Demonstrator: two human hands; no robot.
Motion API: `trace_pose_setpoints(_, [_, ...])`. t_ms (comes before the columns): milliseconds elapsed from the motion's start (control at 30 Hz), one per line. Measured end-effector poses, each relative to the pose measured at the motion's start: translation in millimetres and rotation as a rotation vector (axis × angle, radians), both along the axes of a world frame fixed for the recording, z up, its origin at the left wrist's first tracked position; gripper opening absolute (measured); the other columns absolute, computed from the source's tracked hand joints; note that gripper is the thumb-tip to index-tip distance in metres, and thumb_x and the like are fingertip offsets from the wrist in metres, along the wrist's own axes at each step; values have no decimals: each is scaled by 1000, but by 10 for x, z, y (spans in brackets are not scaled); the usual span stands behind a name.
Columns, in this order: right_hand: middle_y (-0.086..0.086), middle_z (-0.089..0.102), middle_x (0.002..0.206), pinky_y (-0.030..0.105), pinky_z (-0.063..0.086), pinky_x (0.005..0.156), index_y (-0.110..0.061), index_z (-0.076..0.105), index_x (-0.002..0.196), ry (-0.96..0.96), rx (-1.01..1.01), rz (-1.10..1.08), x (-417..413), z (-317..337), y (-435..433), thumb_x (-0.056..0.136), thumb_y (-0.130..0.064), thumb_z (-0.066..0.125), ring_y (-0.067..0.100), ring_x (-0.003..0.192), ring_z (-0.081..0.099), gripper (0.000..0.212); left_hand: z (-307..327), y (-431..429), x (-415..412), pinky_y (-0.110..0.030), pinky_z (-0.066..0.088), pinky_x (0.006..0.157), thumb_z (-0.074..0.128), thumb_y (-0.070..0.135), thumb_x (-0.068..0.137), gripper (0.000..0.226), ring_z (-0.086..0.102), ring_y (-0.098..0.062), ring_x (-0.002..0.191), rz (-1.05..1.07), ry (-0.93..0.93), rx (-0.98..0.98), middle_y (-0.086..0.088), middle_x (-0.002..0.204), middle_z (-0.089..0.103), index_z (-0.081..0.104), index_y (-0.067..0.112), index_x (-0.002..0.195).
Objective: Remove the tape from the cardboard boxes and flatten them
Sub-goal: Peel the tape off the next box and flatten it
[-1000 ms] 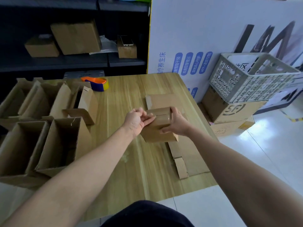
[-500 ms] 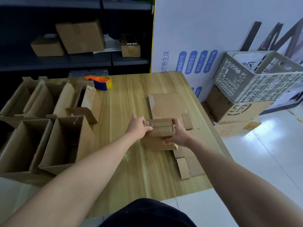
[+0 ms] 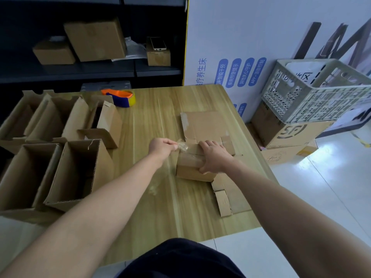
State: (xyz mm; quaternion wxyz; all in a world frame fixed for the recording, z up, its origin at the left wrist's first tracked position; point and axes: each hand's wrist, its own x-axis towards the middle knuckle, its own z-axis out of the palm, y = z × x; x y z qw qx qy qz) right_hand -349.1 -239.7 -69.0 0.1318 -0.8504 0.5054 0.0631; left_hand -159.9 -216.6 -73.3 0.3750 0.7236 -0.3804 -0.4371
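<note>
A small brown cardboard box [image 3: 189, 169] sits on the wooden table [image 3: 156, 207], partly on top of flattened cardboard [image 3: 206, 125]. My right hand [image 3: 213, 157] presses down on the box's top and right side. My left hand [image 3: 162, 147] is at the box's upper left corner, its fingers pinched on a strip of clear tape [image 3: 182, 145] that is lifted off the box. More clear tape still lies across the box's top.
Several open cardboard boxes [image 3: 76, 173] stand on the table's left side. An orange and blue tape dispenser [image 3: 120, 97] lies at the back. A grey plastic crate [image 3: 319, 89] on stacked boxes stands on the floor to the right. Dark shelves hold more boxes behind.
The box was held up in both hands, then set down on the table. My left hand has since pulled a strip of tape away from its corner to the left.
</note>
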Motion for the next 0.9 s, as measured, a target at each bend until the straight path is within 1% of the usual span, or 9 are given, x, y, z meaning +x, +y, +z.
trace_pose_setpoints(233, [2,40,132,36,34,101,-17,30,141,-175,-18,-37,90,81,-57,62,-38,79,21,117,37,96,62,-62,0,-15,51,49,61,-10,82,16,58,-14,55,500,364,13,-7,74,64,69,1,89])
trace_pose_setpoints(333, [3,37,136,44,34,107,-16,25,144,-128,-3,-139,-110,64,-45,63,-36,80,23,122,36,99,47,-39,232,-15,49,41,55,-13,85,19,55,-14,55,632,373,-10,-12,76,62,67,-2,95])
trace_pose_setpoints(433, [3,36,138,49,26,112,-17,25,143,-97,-46,-153,-202,63,-44,65,-37,79,24,125,35,97,15,-28,373,-13,48,40,55,-14,85,25,59,-18,60,563,291,-25,-17,90,61,61,1,103])
trace_pose_setpoints(500, [3,37,137,52,19,113,-17,26,143,-140,-80,-147,-120,76,-57,65,-39,77,24,126,36,95,-13,-48,327,-16,51,46,59,-12,84,31,65,-19,68,484,238,-26,-13,97,60,55,8,106])
trace_pose_setpoints(567, [2,37,136,53,16,114,-17,25,143,-178,-79,-155,-38,84,-66,65,-38,77,23,126,36,96,-50,-81,271,-23,55,60,60,-9,84,27,66,-16,73,424,158,-31,-9,99,62,58,14,98])
trace_pose_setpoints(633, [1,38,133,51,23,112,-17,26,142,-278,-27,-211,-45,66,-75,64,-36,78,23,123,37,96,-84,-106,294,-29,56,76,55,-10,85,28,65,-16,79,418,104,-53,-8,101,65,62,17,89])
trace_pose_setpoints(700, [0,40,128,48,39,103,-19,28,141,-478,129,-331,-113,54,-84,61,-32,82,21,117,41,97,-113,-106,364,-31,53,85,49,-10,86,32,63,-21,92,418,39,-41,-8,107,66,65,17,87])
trace_pose_setpoints(767, [1,41,128,43,48,95,-20,30,140,-654,260,-423,-173,43,-87,60,-28,84,20,114,45,97,-132,-91,404,-30,49,85,49,-10,85,32,61,-23,100,385,8,-18,-8,108,66,66,17,86])
trace_pose_setpoints(900, [0,38,128,36,44,97,-18,27,138,-760,253,-423,-171,-6,-75,58,-20,86,19,119,40,99,-80,-87,354,-32,47,90,63,1,82,26,57,-22,101,177,100,13,-7,108,62,64,13,104])
